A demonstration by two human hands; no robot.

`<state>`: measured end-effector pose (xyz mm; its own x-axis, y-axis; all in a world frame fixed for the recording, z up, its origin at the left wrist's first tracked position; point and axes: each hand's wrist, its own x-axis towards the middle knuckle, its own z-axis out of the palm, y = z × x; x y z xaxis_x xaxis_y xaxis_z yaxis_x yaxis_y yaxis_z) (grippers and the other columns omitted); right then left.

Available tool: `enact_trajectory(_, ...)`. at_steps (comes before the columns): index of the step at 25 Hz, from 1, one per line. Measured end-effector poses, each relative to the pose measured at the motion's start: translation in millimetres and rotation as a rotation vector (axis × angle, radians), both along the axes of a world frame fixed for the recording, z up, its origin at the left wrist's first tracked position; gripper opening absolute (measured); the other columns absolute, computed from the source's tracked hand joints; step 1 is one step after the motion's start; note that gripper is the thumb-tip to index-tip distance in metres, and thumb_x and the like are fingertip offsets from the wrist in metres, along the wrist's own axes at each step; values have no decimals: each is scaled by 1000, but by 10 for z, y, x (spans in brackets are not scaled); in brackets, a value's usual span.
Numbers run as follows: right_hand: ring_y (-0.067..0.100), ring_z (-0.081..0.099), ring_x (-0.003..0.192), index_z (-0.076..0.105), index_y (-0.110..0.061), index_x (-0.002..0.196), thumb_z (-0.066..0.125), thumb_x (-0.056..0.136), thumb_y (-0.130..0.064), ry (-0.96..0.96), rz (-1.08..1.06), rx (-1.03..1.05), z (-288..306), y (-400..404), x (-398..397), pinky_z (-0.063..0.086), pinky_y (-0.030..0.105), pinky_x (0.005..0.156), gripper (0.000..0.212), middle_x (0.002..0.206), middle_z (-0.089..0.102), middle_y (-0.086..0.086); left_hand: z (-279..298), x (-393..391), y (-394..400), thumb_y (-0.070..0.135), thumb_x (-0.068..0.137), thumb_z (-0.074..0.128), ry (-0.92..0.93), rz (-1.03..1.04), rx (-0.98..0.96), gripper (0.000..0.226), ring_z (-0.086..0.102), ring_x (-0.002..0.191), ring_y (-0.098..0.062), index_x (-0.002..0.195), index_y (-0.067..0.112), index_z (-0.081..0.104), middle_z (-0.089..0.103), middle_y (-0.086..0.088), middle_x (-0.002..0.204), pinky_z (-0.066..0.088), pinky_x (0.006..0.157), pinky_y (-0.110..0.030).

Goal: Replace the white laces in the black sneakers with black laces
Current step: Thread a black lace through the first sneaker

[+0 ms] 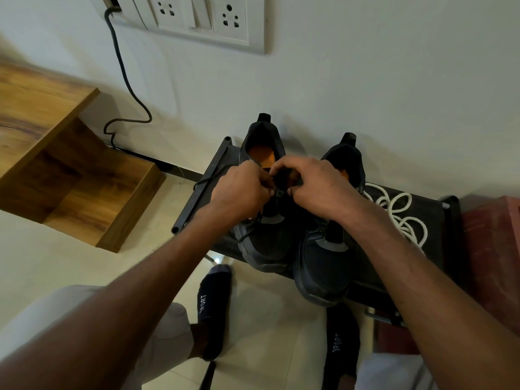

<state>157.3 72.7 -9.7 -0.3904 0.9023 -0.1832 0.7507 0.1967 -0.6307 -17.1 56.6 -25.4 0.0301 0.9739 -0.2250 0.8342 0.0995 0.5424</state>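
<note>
Two black sneakers stand side by side on a low black rack [194, 198], toes toward me. Over the tongue of the left sneaker [267, 243] my left hand [242, 190] and my right hand [315, 187] meet, each pinching part of a black lace [280, 192] near the upper eyelets. A loose end of that lace trails off the rack's left edge. The right sneaker [323, 268] shows no lace in its eyelets. White laces [399, 212] lie in a loose heap on the rack to the right of the shoes.
A wooden shelf unit [70, 164] stands at the left against the wall. A socket panel [197, 21] with a dark cable sits above. A red box [495, 263] borders the rack on the right. My socked feet [215, 302] rest on the tiled floor.
</note>
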Motion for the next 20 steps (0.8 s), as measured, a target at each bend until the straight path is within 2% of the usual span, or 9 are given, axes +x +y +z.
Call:
enact_trajectory(2,7,65,82,65,-42,124,67,92,1,0,3,-6,6,-3,0,52,21,62,54,103,65,-8,-21,7,-6,19,99,68,-92,79,-49,15,61,43,-9,111,21,77,65,4,61,56,50,-28)
enact_trajectory(4,6,64,82,64,-42,126,68,93,-1,6,9,-13,17,-7,7,54,22,64,53,102,64,-10,-4,21,-41,23,98,69,-68,73,-45,20,66,51,-13,117,23,75,69,1,67,59,55,-32)
enact_trajectory(6,4,62,83,63,-43,128,68,93,-3,14,13,-17,22,-13,7,51,20,65,53,100,62,-14,-4,37,-67,33,96,70,125,55,22,28,71,71,-21,124,28,71,72,-1,86,62,66,-41)
enact_trajectory(8,2,61,82,64,-43,127,69,93,-4,19,9,-17,19,-10,0,48,18,64,51,101,61,-14,-16,49,-62,40,96,69,307,45,81,28,67,81,-24,120,26,69,69,-2,96,57,67,-40)
enact_trajectory(11,5,62,82,65,-41,126,66,94,0,19,-1,-15,16,-7,-5,52,22,63,53,99,62,-12,-42,44,-8,37,98,66,205,6,50,21,63,71,-17,110,20,69,65,0,84,47,57,-31)
enact_trajectory(14,10,66,83,66,-41,125,63,92,5,36,-8,-17,21,-8,-4,62,32,71,56,100,65,-8,-52,64,18,28,101,61,113,-51,-24,17,59,66,-14,108,15,69,63,-1,80,39,53,-26)
enact_trajectory(18,12,67,83,65,-42,125,63,91,6,41,-8,-30,14,2,4,63,35,73,59,101,68,-6,-26,53,10,16,98,57,113,-116,-62,17,59,71,-18,111,13,68,63,-5,87,42,55,-27)
enact_trajectory(20,12,68,82,65,-42,126,63,91,5,40,-1,-32,7,10,12,63,34,72,59,102,69,-5,2,21,-8,15,96,56,163,-151,-12,24,56,69,-15,116,17,68,59,0,86,36,53,-26)
